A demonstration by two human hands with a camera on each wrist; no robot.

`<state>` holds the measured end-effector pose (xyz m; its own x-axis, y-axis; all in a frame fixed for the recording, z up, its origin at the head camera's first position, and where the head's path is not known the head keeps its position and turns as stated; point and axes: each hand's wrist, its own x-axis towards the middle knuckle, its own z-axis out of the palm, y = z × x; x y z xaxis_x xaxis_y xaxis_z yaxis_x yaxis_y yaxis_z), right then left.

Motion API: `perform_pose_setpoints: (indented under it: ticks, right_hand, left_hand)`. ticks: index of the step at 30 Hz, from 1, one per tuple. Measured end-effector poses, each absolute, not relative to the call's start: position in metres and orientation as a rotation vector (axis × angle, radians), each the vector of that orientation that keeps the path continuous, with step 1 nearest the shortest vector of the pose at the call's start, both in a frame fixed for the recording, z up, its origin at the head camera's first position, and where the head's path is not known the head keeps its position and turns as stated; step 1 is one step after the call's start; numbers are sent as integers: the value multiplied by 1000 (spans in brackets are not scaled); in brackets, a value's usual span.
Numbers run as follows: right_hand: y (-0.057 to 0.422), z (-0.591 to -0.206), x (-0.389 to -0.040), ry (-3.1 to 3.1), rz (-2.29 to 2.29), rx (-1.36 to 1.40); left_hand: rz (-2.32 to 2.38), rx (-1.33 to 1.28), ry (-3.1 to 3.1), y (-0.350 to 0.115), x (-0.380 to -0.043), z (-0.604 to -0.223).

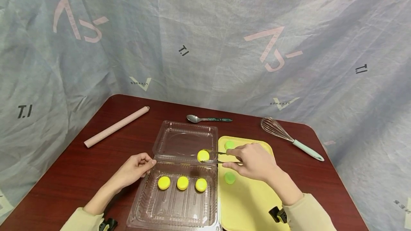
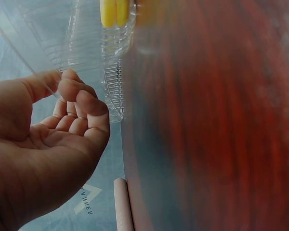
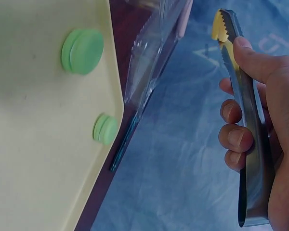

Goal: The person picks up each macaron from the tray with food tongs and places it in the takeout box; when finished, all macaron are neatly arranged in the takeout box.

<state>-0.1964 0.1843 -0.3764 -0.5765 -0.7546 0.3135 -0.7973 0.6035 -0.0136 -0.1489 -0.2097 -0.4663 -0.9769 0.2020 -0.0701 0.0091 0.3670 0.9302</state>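
Note:
My right hand (image 1: 255, 161) grips metal tongs (image 3: 253, 120). Between the tongs' tips is a yellow macaron (image 1: 203, 155), held over the hinge side of a clear plastic container (image 1: 179, 211). Three more yellow macarons (image 1: 182, 183) sit in a row in the container's base, whose lid (image 1: 184, 143) lies folded back. At the container's left edge, near the hinge, my left hand (image 1: 133, 170) pinches the plastic between thumb and fingers (image 2: 89, 102). Under my right hand is a yellow tray (image 1: 250, 206) with green macarons (image 1: 229, 178); the hand may hide part of it.
A pink rolling pin (image 1: 117, 127) lies at the left of the dark red table (image 1: 128, 134). Behind the lid is a spoon (image 1: 208, 119) with a patterned handle. Beyond the tray, at the right, rests a whisk (image 1: 292, 139). A grey cloth (image 1: 199, 63) hangs behind the table.

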Motion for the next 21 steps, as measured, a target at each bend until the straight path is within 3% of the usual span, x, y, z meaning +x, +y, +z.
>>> perform_pose_setpoints:
  ticks: [21]
  right_hand:
    - [139,-389,-175,-2565,240,1467]
  left_hand:
    - [1673,181,2450,-209,-149,-466]
